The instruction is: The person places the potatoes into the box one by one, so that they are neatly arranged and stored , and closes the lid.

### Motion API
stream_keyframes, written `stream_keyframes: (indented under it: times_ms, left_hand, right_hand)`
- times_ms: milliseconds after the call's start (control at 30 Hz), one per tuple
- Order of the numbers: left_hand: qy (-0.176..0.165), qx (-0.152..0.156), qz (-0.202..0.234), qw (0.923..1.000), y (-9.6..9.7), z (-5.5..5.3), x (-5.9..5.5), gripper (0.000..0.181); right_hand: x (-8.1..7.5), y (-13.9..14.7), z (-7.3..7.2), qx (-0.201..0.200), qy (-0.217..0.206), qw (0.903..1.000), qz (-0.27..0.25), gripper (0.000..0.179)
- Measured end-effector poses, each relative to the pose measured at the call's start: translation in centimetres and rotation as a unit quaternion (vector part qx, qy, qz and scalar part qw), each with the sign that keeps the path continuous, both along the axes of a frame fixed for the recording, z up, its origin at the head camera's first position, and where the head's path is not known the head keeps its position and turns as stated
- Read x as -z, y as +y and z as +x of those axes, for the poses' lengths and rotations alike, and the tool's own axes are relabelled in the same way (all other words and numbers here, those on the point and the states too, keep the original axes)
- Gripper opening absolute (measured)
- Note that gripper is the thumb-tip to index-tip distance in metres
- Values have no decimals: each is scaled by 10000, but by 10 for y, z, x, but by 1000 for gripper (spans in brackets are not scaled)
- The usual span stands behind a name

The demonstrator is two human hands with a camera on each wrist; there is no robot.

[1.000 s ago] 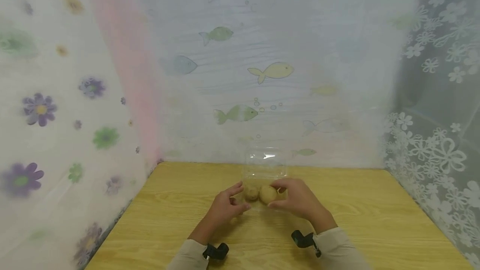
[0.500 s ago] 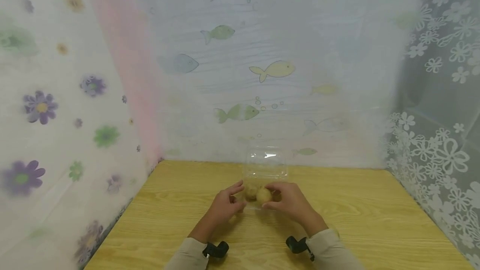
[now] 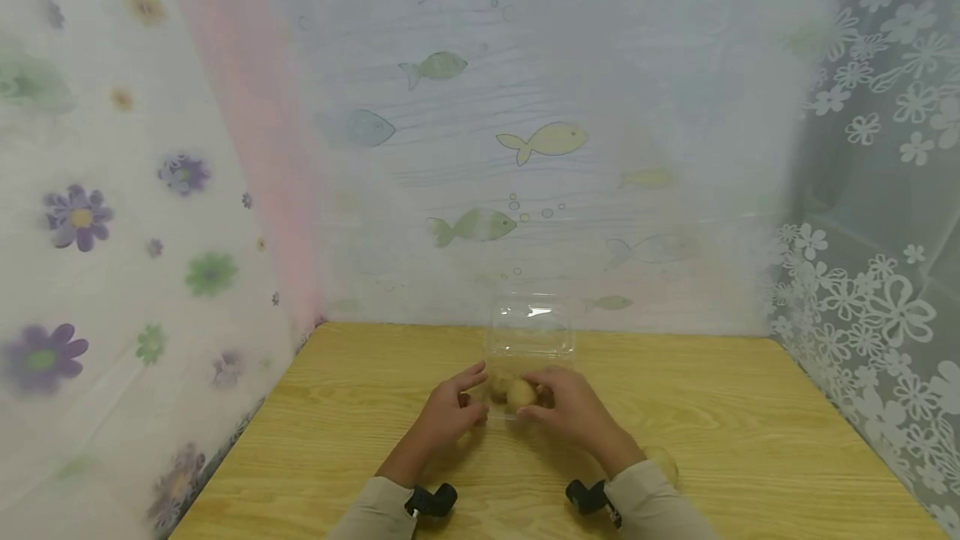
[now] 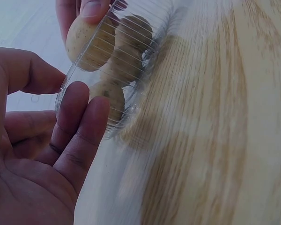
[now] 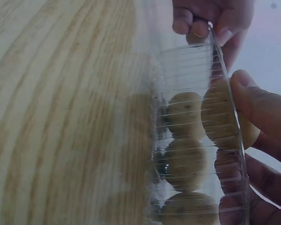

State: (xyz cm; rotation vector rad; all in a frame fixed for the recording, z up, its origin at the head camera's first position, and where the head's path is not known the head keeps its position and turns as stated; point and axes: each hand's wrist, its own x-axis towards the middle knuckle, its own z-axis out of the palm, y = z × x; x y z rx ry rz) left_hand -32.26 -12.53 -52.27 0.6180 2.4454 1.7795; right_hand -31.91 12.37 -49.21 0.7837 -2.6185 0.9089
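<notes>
A: Where do you have things at this moment?

B: Your right hand (image 3: 573, 411) pinches a potato (image 3: 520, 394) between thumb and fingertips, right over the open clear plastic box (image 3: 529, 332) on the wooden table (image 3: 750, 432). From the held potato, the upright lid stands at twelve o'clock. Your left hand (image 3: 448, 413) is at nine o'clock of the box, fingers relaxed and straight, their tips against its ribbed wall (image 4: 126, 61); it grips nothing.

A: What is already in the box?

B: Three other potatoes (image 5: 185, 164) lie in a row along the bottom, close together, as the right wrist view shows.

A: What could go wrong?

B: I judge the box light and thin. If you press the potato down on the rim instead of into the gap, the wall may buckle or the box may slide towards twelve o'clock. Your left fingertips only touch it, so they may not hold it back. Let go too high, and the potato may bounce off the others and roll across the table.
</notes>
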Motion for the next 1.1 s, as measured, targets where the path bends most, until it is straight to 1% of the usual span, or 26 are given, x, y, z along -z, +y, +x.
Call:
stream_keyframes:
  times_ms: [100, 167, 367, 567, 700, 833, 967, 1100]
  left_hand:
    - [74, -7, -47, 10000, 0, 0, -1, 67]
    - [142, 35, -44, 9999, 0, 0, -1, 69]
    - [116, 134, -41, 9998, 0, 0, -3, 72]
    - [76, 143, -21, 9999, 0, 0, -2, 71]
    - [108, 129, -46, 9998, 0, 0, -2, 71]
    - [139, 147, -68, 9998, 1, 0, -1, 71]
    - [127, 170, -57, 9998, 1, 1, -1, 71]
    - [83, 147, -18, 9999, 2, 1, -3, 71]
  right_hand:
    - [2, -2, 0, 51, 10, 9999, 103, 54]
    - [3, -3, 1, 47, -81, 9999, 85, 55]
    - [5, -5, 3, -18, -369, 9992, -127, 56]
    - [7, -5, 3, -8, -384, 9992, 110, 53]
    - [7, -5, 4, -9, -342, 9988, 363, 52]
    - [9, -5, 5, -11, -202, 9980, 598, 49]
    - [11, -5, 5, -22, -44, 9971, 755, 48]
    - [11, -5, 5, -85, 89, 9967, 800, 48]
